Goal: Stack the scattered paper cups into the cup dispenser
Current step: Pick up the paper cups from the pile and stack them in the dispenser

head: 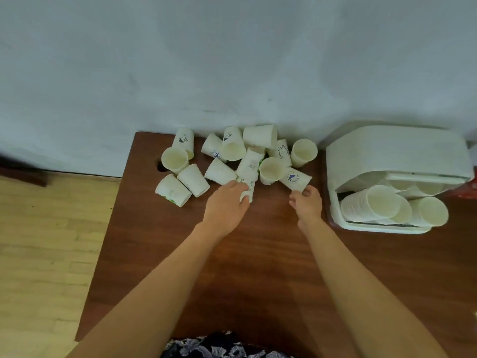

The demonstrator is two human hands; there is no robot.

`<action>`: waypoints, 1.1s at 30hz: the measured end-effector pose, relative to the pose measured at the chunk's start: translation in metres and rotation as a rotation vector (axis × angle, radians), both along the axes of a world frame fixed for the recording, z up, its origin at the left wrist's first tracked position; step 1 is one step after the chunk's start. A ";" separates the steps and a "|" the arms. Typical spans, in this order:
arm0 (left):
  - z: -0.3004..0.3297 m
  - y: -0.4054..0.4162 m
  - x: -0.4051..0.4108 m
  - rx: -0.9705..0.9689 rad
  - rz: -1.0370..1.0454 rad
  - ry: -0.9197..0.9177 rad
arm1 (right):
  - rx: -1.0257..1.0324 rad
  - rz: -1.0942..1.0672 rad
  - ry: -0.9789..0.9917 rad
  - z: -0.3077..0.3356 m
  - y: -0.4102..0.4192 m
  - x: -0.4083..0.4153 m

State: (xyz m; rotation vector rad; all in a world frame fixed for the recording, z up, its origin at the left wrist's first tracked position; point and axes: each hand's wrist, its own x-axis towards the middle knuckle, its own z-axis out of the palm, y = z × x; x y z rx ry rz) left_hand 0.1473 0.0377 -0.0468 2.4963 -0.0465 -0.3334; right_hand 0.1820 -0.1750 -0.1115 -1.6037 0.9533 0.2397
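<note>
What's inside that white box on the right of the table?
The white cup dispenser holds stacks of nested paper cups lying on their sides, open mouths facing the camera. Its lid covers the back, so the rest inside is hidden.

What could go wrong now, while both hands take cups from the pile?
1. The left hand grips a cup that touches others in the pile; pulling it may roll neighbours away.
2. The right hand pinches only the end of a lying cup; it may slip or get crushed.
3. Stacks in the dispenser lean outward; pushing cups in might knock them out.
</note>
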 end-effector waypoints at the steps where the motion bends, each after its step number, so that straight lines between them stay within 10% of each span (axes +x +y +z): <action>1: -0.001 -0.006 0.009 -0.023 -0.021 -0.007 | 0.022 -0.029 -0.006 0.000 0.002 0.003; 13: -0.048 -0.054 0.057 -0.094 -0.140 0.120 | -0.178 0.006 -0.092 0.010 0.005 0.007; 33: 0.030 -0.077 -0.055 -0.254 0.050 -0.176 | -0.490 0.280 -0.346 0.110 -0.042 -0.124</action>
